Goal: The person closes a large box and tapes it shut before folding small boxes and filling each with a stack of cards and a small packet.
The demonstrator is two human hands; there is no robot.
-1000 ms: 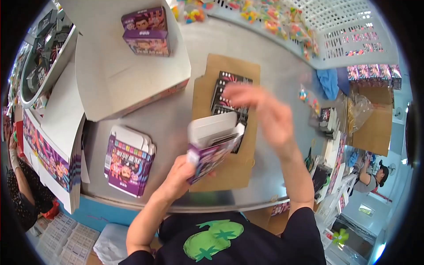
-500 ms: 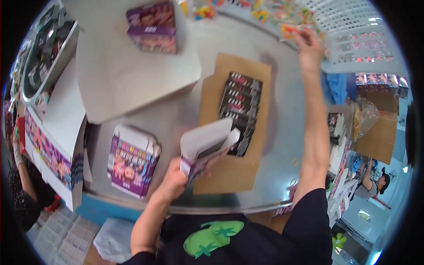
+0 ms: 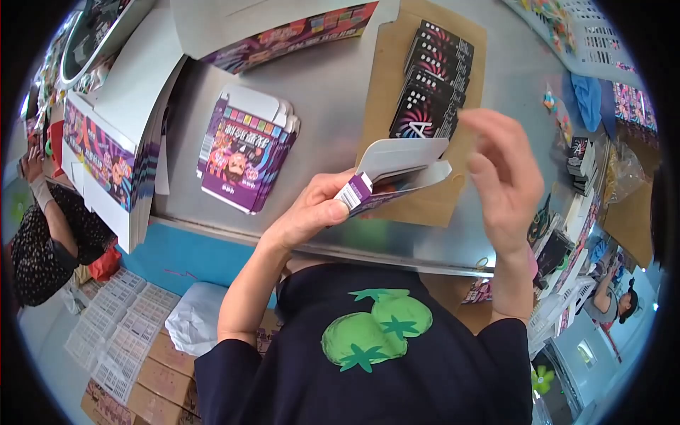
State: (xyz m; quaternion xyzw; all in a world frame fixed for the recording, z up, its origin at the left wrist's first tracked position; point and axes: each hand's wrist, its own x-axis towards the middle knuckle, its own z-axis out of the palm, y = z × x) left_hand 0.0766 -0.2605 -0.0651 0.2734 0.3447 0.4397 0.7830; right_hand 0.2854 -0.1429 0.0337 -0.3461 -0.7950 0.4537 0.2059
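Note:
My left hand (image 3: 312,205) grips a small purple carton (image 3: 407,154) by its end, fingers wrapped round it and thumb along the side. The carton's white flaps stand open toward the right, and a little orange colour shows inside. To its right, my right hand (image 3: 504,180) hovers with fingers apart and somewhat blurred, nothing visible between them. Just beyond the carton, overlapping black packets (image 3: 432,85) with pink and white print lie on a brown paper sheet (image 3: 388,78). A pile of flattened purple cartons (image 3: 241,156) rests to the left.
A tall stack of printed card sheets (image 3: 103,152) stands at the table's left. White plastic baskets (image 3: 591,42) hold colourful packets at the far right. A blue cloth (image 3: 586,95) lies beside them. Another person's arm (image 3: 53,212) shows at far left.
My right hand has come back from the colourful packets at the far right to beside the carton, its fingers spreading. The carton stays in my left hand. The camera view has shifted.

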